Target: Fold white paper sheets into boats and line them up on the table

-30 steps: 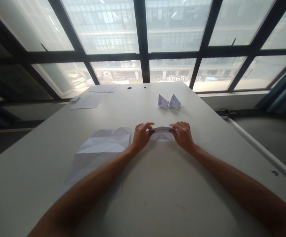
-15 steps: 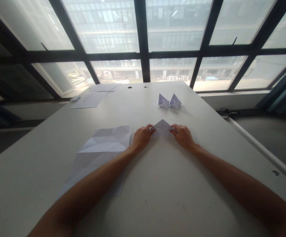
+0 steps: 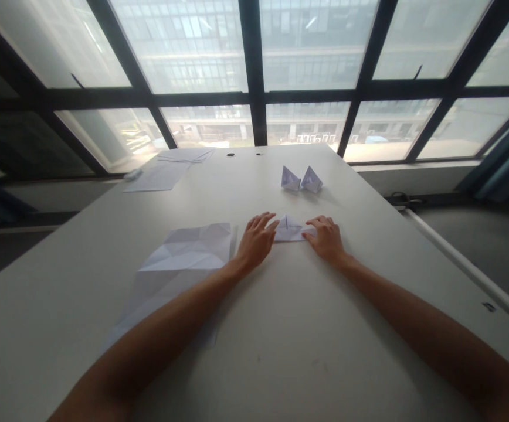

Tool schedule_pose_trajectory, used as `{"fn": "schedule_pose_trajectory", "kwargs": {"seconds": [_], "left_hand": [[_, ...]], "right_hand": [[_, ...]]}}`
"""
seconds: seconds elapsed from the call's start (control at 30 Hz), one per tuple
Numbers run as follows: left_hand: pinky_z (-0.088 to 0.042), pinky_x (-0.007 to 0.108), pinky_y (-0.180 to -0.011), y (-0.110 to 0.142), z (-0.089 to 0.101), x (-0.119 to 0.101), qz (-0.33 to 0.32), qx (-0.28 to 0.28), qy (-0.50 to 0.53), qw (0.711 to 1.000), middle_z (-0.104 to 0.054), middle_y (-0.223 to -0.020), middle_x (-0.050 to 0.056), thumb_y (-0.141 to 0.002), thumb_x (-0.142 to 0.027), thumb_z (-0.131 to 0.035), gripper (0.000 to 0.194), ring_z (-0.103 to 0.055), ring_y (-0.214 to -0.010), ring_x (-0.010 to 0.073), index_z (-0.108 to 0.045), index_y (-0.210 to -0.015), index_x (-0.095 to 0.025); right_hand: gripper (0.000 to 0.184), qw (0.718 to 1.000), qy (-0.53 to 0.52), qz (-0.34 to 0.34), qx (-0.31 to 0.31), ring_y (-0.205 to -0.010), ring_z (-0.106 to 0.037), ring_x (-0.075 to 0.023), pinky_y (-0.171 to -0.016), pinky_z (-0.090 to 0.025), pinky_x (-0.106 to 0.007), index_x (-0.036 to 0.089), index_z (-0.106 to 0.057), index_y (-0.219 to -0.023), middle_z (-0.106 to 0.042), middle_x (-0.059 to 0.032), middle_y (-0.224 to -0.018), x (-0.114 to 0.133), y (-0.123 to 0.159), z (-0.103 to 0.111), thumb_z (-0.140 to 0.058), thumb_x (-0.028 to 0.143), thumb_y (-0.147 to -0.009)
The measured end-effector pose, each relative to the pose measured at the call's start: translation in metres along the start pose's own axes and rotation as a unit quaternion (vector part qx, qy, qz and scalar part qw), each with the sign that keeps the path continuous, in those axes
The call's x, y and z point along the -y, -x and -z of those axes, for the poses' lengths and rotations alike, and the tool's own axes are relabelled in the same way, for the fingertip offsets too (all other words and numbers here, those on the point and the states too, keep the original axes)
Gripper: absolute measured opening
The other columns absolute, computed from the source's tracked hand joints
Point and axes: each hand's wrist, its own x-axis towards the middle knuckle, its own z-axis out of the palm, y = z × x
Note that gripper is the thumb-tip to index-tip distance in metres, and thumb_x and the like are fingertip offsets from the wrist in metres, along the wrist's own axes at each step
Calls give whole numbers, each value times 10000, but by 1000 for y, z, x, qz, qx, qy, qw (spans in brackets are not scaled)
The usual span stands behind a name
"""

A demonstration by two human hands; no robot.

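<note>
So, the folded paper point(image 3: 290, 232) runs lengthwise between a loosely splayed left hand point(image 3: 257, 239) and curled right hand point(image 3: 325, 239), can't tell if pinching.

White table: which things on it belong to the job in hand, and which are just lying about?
In use:
folded paper, between left hand and right hand

Seemingly just lying about:
two folded paper shapes beyond
creased sheet at left
papers at far left

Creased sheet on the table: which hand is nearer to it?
Left. The left hand is just beyond the creased sheet's right edge; the right hand is farther right, at the folded paper's right end.
</note>
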Motion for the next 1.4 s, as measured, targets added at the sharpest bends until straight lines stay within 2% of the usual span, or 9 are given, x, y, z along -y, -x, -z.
{"fn": "schedule_pose_trajectory", "kwargs": {"seconds": [0.1,0.2,0.33,0.4,0.5,0.6,0.8,1.07,1.4], "left_hand": [[-200,432,-1227,4,-5,-10,-48,63,25,997,-484,-1515,80,-1047,-384,-351,426,-354,-1455,232,-561,-1372,-204],[-191,487,-1224,10,-11,-15,-53,132,37,989,-354,-1603,84,-1027,-538,-332,571,-248,-1510,273,-425,-1498,-230],[-147,533,-1222,13,-15,-14,-53,164,39,984,-246,-1648,66,-1016,-579,-307,611,-144,-1534,311,-345,-1546,-277],[-134,527,-1225,12,-15,-14,-53,161,44,985,-228,-1653,75,-1024,-555,-292,619,-121,-1538,304,-297,-1566,-257],[-125,492,-1231,11,-15,-14,-41,166,50,984,-213,-1654,95,-1029,-509,-281,646,-104,-1542,278,-193,-1596,-211],[-112,476,-1234,11,-18,-13,-33,181,43,982,-187,-1655,124,-1022,-490,-286,670,-94,-1542,277,-173,-1596,-163],[-139,457,-1232,11,-22,-10,25,176,21,984,-183,-1635,212,-995,-619,-269,797,-105,-1533,324,-268,-1550,-47],[-178,471,-1216,12,-27,8,104,149,-6,983,-231,-1606,269,-990,-611,-283,804,-162,-1524,338,-276,-1523,-8],[-208,465,-1211,13,-27,6,120,112,7,987,-320,-1582,248,-1010,-559,-298,700,-244,-1506,330,-373,-1482,-49]], "right_hand": [[249,1000,-9,17,-5,-1099,-555,-302,-931,-439,-444,198,-692,-1120,-660,-109,-1126,0,0,2,-631,294,-898],[262,1000,-14,24,1,-1094,-568,-298,-950,-452,-446,179,-688,-1134,-663,-119,-1131,2,0,5,-620,279,-902],[332,996,-40,84,-9,-1260,-519,-285,-1094,-389,-459,161,-656,-1244,-623,-144,-1310,14,4,8,-502,253,-965],[407,986,-80,142,38,-1379,-444,-249,-1151,-348,-447,182,-588,-1361,-566,-124,-1432,22,8,7,-417,269,-1001],[542,964,-99,192,155,-1489,-307,-228,-1198,-290,-462,180,-362,-1542,-385,-110,-1591,32,14,1,-319,359,-1032],[657,961,-57,175,208,-1524,-208,-251,-1229,-191,-496,125,-242,-1582,-251,-143,-1636,33,18,-4,-242,494,-1038],[762,974,20,97,206,-1530,-175,-279,-1222,-155,-542,86,-290,-1560,-220,-183,-1637,18,19,-3,-186,604,-1012],[684,981,42,35,186,-1522,-204,-293,-1199,-145,-612,123,-297,-1558,-247,-170,-1633,0,16,-6,-237,544,-1022],[595,987,4,11,162,-1503,-264,-285,-1191,-175,-601,121,-395,-1500,-341,-169,-1600,6,14,-2,-336,479,-1028]]}}
